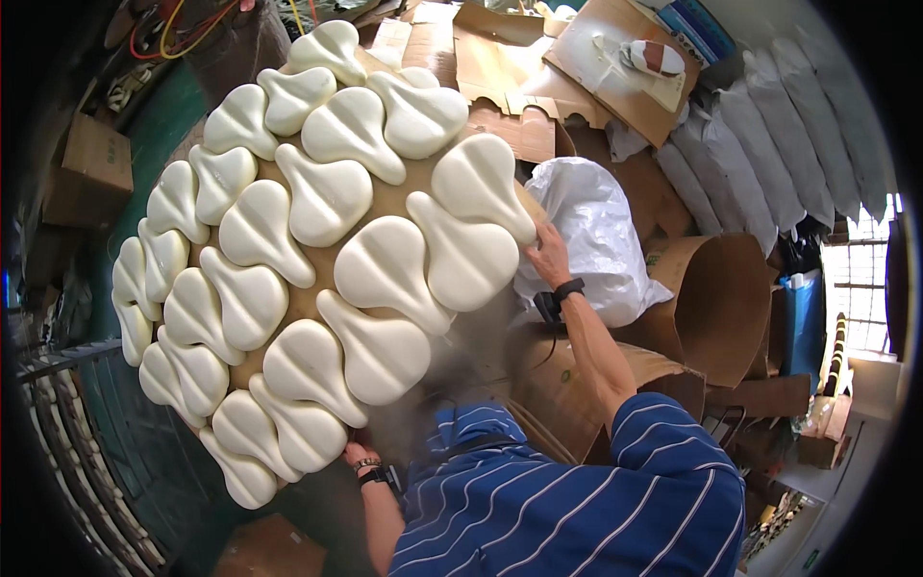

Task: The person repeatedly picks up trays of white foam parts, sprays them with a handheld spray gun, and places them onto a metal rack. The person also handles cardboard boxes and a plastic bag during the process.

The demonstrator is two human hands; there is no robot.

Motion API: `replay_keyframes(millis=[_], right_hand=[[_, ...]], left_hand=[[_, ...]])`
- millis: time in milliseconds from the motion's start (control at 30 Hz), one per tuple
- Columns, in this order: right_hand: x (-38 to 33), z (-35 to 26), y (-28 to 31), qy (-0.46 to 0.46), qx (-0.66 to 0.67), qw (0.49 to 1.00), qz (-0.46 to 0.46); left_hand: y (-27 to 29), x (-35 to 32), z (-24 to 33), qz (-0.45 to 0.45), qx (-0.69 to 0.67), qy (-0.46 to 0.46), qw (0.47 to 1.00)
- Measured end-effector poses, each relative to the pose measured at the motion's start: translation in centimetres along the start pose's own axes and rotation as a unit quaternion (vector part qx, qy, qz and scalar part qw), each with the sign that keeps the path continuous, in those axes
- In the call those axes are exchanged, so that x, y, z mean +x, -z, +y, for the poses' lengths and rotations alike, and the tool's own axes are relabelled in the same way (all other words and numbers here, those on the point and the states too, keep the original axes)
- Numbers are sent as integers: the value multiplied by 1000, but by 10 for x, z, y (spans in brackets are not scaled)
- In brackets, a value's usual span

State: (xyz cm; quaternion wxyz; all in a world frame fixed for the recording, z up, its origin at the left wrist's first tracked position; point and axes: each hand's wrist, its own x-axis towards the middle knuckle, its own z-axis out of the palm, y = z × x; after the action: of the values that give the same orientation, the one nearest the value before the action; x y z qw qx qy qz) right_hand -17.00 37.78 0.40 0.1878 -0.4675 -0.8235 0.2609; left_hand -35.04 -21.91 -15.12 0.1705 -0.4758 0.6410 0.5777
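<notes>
Many cream-white foam bicycle saddle pads (pixel 475 264) lie in rows on a brown board (pixel 415 181), wide ends and narrow noses interlocked. A groove runs down the middle of each pad. My right hand (pixel 550 255) grips the board's right edge, beside the nose of a pad; a black band is on that wrist. At the near edge, my left hand (pixel 361 454) is closed on the board, its fingers partly hidden by it. Bands circle the left wrist too.
A white plastic sack (pixel 588 240) and an open cardboard carton (pixel 716 308) stand right of the board. Stuffed white sacks (pixel 779 135) line the far right. Flattened cardboard (pixel 505 58) lies at the back, a closed box (pixel 96 163) at left. Racks (pixel 87 462) stand lower left.
</notes>
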Motion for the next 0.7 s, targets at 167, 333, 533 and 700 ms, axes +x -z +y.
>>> replay_keyframes(millis=[167,333,533,700], right_hand=[[11,-3,-3,-2,28,999,-25],[8,26,-7,-54,197,979,-19],[40,33,-28,-321,432,843,-2],[76,132,-43,194,-107,970,-99]], left_hand=[[-3,-19,1,-34,-32,-43,998],[-8,-32,12,-73,-51,-14,996],[-2,-28,8,-6,-43,-27,999],[19,29,-10,-221,-205,9,953]])
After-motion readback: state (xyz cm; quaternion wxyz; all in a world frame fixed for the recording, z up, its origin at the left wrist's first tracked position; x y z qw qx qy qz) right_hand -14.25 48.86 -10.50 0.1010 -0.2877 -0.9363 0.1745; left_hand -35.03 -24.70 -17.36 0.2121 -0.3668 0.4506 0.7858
